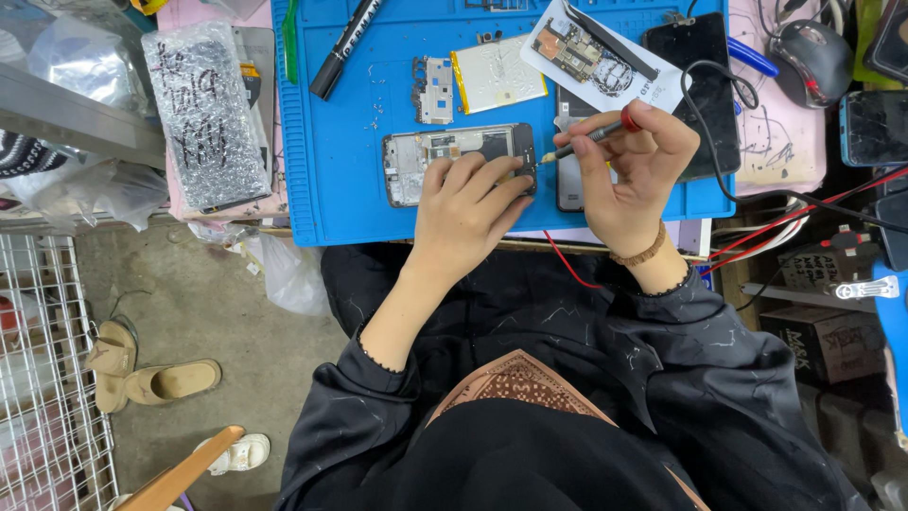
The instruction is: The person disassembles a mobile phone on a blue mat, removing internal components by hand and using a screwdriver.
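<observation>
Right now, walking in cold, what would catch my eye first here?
Probably the bright blue work mat on the bench, strewn with phone parts. At its near edge lies an opened phone, steadied by the left hand, while the right hand points a small red-capped screwdriver at the phone's right end. A black marker and a pale battery lie farther back.

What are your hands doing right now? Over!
Left hand pressing down the opened phone on the blue mat. Right hand gripping a small screwdriver, tip at the phone's right end. Nothing blocking.
</observation>
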